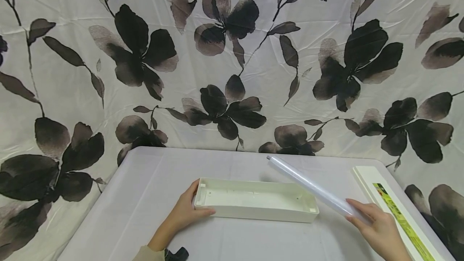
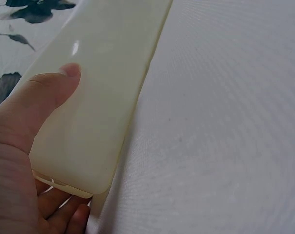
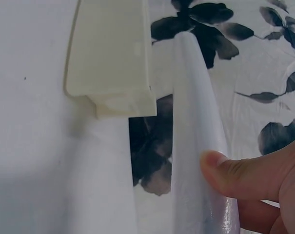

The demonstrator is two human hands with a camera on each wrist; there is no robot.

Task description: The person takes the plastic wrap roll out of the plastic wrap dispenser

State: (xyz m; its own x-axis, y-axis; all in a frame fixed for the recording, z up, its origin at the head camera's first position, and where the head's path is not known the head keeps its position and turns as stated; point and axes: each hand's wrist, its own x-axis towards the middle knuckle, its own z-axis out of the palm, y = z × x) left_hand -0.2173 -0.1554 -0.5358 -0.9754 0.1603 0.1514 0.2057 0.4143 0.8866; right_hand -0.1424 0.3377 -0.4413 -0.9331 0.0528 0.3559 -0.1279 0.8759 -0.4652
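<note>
A long off-white plastic box (image 1: 259,212), open at the top, sits in the middle of the table with its inside bare. My left hand (image 1: 184,212) grips its left end; in the left wrist view the thumb (image 2: 64,85) lies along the side wall and the fingers curl round the end. With thumb and fingers, my right hand (image 1: 380,226) holds the near end of a roll of clear plastic film (image 1: 313,188). The roll slants up and leftward, its far end beyond the box and overlapping the box's right corner in the head view.
At the right edge of the white-covered table (image 1: 152,188) lies a long white lid-like piece (image 1: 367,176) with a yellow-green label strip (image 1: 402,220). A floral curtain (image 1: 232,63) hangs behind the table. Something small and black (image 1: 177,254) shows beside the left sleeve.
</note>
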